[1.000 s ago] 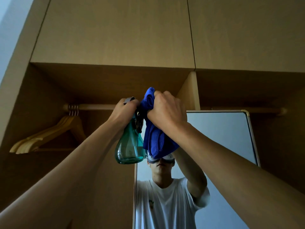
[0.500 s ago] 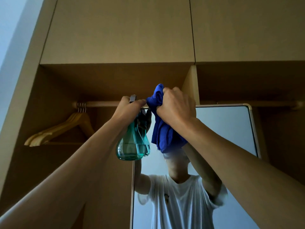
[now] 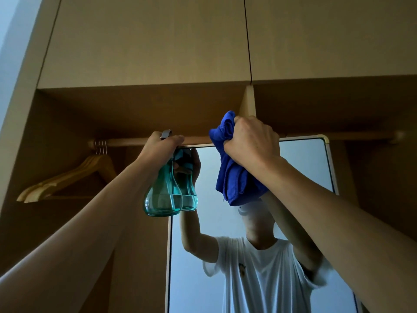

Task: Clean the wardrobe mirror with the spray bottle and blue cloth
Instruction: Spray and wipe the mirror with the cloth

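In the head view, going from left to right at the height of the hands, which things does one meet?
Wooden hangers → spray bottle → blue cloth → mirror's right frame → rail's right end.

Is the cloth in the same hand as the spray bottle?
No: right hand grips the blue cloth, left hand holds the spray bottle.

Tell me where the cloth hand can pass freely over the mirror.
Free: mirror between cloth and its right frame, up to the top corner. Crowded: top left, where the bottle in the left hand hangs close beside the cloth in the right hand.
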A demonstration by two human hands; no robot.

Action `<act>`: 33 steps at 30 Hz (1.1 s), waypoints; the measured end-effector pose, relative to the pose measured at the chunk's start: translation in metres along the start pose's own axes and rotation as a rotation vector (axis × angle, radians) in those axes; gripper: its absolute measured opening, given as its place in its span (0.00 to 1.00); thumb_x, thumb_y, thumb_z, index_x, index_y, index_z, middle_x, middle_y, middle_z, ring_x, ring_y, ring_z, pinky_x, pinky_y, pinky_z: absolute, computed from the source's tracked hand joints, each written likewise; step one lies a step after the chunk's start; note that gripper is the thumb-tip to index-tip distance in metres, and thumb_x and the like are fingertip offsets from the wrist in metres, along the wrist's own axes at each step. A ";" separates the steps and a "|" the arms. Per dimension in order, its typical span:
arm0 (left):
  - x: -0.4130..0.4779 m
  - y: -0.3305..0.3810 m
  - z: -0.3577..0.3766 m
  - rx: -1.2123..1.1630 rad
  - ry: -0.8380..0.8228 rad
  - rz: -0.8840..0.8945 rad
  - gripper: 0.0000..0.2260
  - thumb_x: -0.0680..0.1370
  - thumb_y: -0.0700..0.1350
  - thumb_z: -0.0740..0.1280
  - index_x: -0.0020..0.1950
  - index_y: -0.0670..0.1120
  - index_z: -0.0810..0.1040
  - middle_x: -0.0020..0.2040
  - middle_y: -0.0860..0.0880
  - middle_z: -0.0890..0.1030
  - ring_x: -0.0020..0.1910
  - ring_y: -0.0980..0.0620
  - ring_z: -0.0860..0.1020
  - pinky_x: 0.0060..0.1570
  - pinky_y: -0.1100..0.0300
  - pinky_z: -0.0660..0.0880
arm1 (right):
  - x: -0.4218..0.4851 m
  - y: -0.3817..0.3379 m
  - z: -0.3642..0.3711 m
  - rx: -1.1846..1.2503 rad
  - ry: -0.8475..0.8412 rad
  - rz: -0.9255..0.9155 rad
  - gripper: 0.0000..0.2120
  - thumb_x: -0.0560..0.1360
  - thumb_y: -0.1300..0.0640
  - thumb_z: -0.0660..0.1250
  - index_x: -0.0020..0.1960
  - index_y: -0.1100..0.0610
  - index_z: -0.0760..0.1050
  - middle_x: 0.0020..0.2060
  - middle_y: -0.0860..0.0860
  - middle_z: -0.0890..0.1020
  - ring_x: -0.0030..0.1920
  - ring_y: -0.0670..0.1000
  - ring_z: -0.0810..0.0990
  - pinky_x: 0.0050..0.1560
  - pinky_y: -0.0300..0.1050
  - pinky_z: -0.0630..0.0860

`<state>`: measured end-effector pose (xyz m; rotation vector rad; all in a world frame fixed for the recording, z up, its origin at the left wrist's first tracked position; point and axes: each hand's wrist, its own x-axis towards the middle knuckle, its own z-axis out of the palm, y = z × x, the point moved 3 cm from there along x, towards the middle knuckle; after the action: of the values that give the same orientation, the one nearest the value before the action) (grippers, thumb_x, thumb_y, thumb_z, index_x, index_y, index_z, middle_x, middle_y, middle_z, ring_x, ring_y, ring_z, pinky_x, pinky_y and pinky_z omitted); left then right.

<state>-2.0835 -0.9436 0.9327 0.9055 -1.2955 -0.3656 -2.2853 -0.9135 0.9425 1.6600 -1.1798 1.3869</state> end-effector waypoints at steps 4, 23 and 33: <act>-0.001 0.000 0.001 -0.012 0.022 -0.004 0.22 0.80 0.53 0.70 0.69 0.47 0.68 0.59 0.43 0.79 0.53 0.44 0.80 0.39 0.54 0.73 | -0.002 0.016 -0.010 -0.020 0.011 0.020 0.09 0.76 0.52 0.67 0.52 0.56 0.73 0.43 0.52 0.74 0.39 0.54 0.73 0.39 0.47 0.67; -0.037 0.030 0.008 -0.016 -0.021 -0.033 0.18 0.73 0.49 0.69 0.60 0.43 0.75 0.56 0.36 0.81 0.50 0.37 0.85 0.52 0.40 0.84 | -0.008 0.069 -0.037 -0.126 0.054 0.117 0.13 0.76 0.50 0.68 0.53 0.58 0.73 0.44 0.54 0.75 0.39 0.55 0.75 0.39 0.48 0.69; -0.045 0.032 -0.009 -0.145 -0.049 -0.057 0.17 0.81 0.39 0.65 0.69 0.37 0.72 0.45 0.39 0.75 0.18 0.55 0.77 0.20 0.64 0.73 | 0.001 -0.005 -0.010 0.010 0.001 0.034 0.08 0.74 0.55 0.68 0.45 0.56 0.70 0.42 0.54 0.77 0.39 0.56 0.77 0.37 0.47 0.69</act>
<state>-2.0955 -0.8895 0.9265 0.8164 -1.2721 -0.5224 -2.2845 -0.9028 0.9459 1.6530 -1.2076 1.4163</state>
